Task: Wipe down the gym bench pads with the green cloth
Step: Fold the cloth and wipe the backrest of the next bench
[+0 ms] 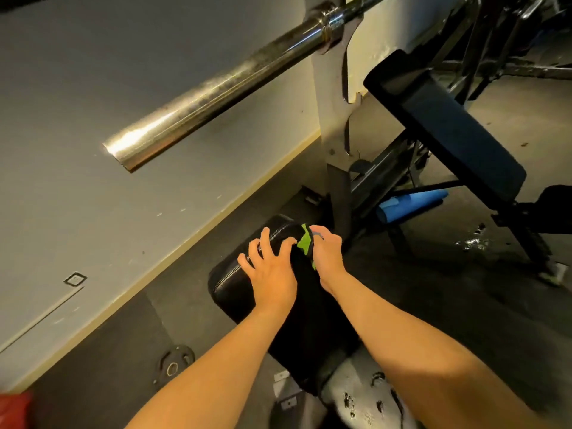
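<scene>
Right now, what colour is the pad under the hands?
The pad is black; the head view shows it best.

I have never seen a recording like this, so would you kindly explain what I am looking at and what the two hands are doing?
There is no machine here. A person wears a wide-angle camera on the head, and this single picture looks forward and down along their bare forearms in a gym.

The left hand rests with spread fingers on a black bench pad. The right hand grips the green cloth at the pad's far end; most of the cloth is hidden by the hand.

Above, a steel barbell sits on a rack. To the right stands a second, inclined bench pad, with a blue rolled mat on the floor under it. A weight plate lies on the floor at lower left.
</scene>
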